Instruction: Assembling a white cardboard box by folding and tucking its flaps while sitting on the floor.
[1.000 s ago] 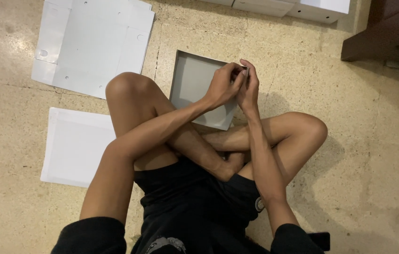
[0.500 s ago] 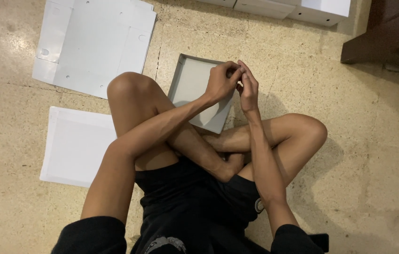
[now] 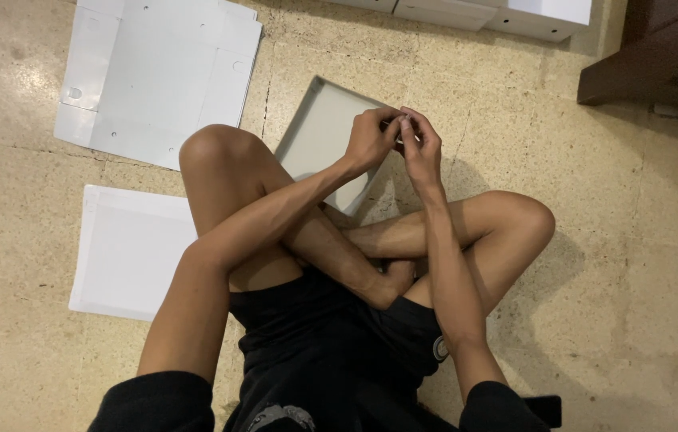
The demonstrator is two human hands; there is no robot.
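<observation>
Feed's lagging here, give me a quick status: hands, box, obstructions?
Left hand and right hand both pinching far corner of grey box tray. Flat white sheets left, apart.

Speckled beige stone floor (image 3: 611, 320), dark wooden furniture (image 3: 651, 56).

You sit among one open grey box (image 3: 319, 140), two flat white cardboard sheets (image 3: 155, 72) (image 3: 131, 252), and three white boxes (image 3: 475, 12).
</observation>
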